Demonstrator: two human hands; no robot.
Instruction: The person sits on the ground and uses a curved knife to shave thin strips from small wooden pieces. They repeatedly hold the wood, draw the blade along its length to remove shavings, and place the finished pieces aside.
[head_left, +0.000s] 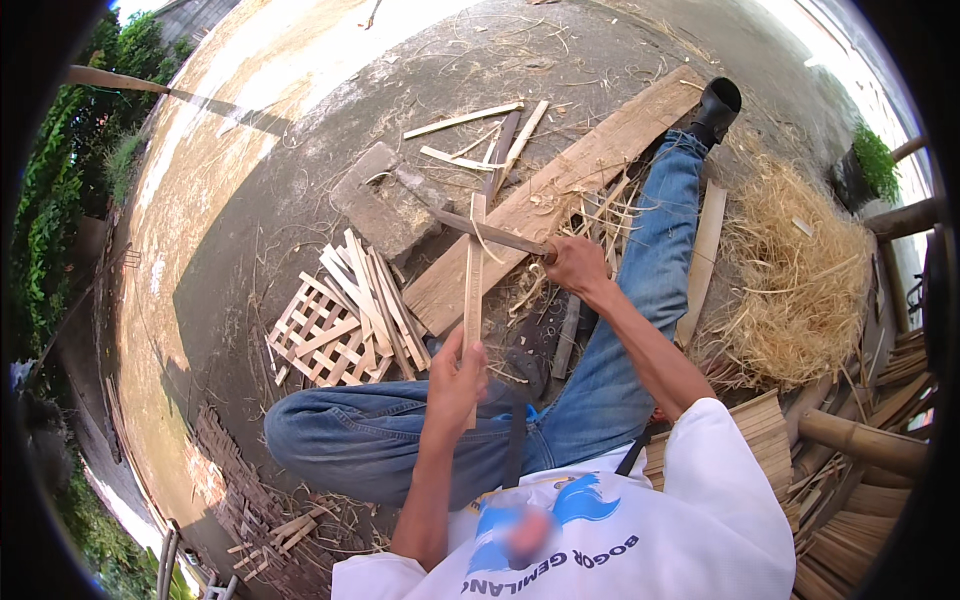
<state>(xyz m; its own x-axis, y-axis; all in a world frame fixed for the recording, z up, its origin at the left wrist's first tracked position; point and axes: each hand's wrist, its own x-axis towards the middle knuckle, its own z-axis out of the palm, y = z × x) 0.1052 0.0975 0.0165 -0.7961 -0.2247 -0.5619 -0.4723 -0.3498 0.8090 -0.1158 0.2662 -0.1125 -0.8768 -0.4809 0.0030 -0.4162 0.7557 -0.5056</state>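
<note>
My left hand (457,382) is closed round the lower part of a flat, pale wooden strip (474,290), which points away from me. In my right hand (577,265) is the handle of a long-bladed knife (500,236). Its blade lies across the strip near the far end and reaches out past it to the left. A thin curled shaving (487,247) hangs by the blade. Below the strip, a broad wooden plank (570,178) slants over the ground, partly covered by the strip and the knife.
Left of the plank lie a concrete block (375,205), a bundle of pale strips (368,300) and a woven lattice (305,330). Several strips (465,120) lie beyond the block. A large heap of shavings (800,270) sits right of my outstretched leg (665,220). Bamboo poles (865,440) are at far right.
</note>
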